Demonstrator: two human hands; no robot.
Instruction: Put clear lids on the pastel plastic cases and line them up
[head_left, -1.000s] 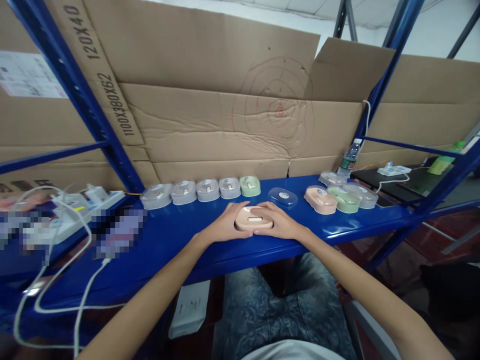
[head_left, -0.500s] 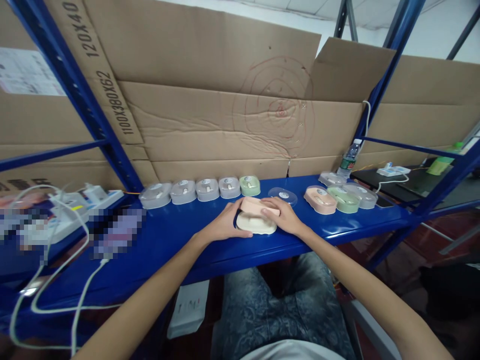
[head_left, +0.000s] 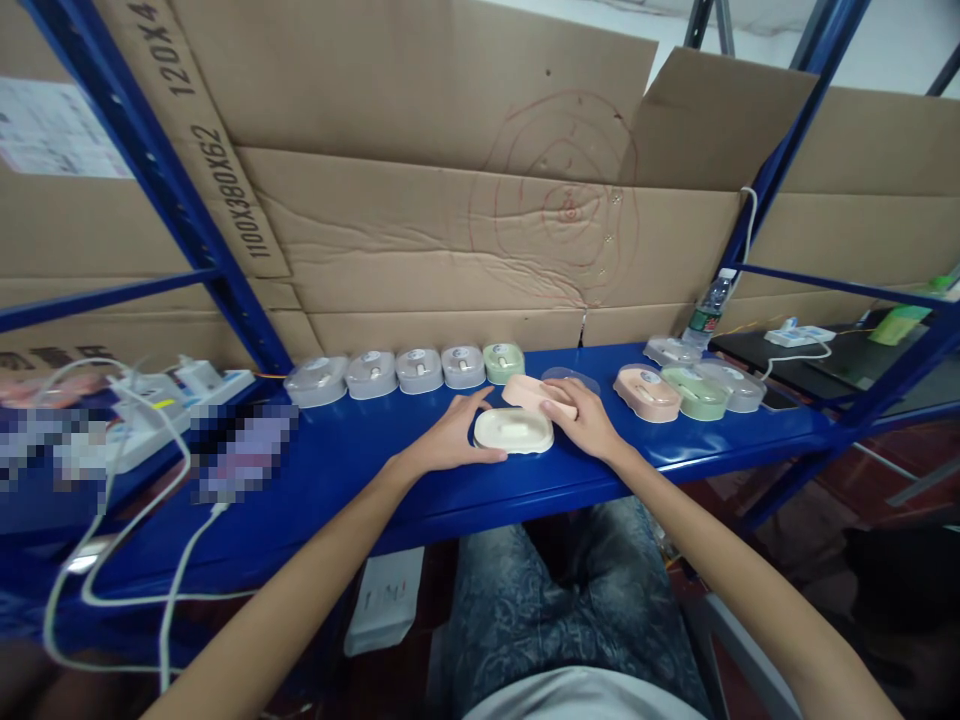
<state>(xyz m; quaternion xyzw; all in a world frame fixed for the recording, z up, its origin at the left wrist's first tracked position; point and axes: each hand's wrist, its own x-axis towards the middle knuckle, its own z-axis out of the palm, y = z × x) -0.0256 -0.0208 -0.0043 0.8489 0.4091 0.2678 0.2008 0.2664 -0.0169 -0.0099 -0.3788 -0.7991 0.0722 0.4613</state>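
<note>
Two pieces, and they're apart: the pink cover is already off the cream tray, with the clear lid lying uncapped behind, so joining anything up remains undone. Right hand has its fingers pinched on the cover's right end, tilted just behind the tray; left hand spreads its fingers wide around the tray's left end, near the tabletop's front edge, firm grip impossible to tell.

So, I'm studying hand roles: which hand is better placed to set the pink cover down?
Probably the right hand: it grips the right end of the pink cover. The left hand curves around the left end of the cream tray, apart from the cover.
</note>
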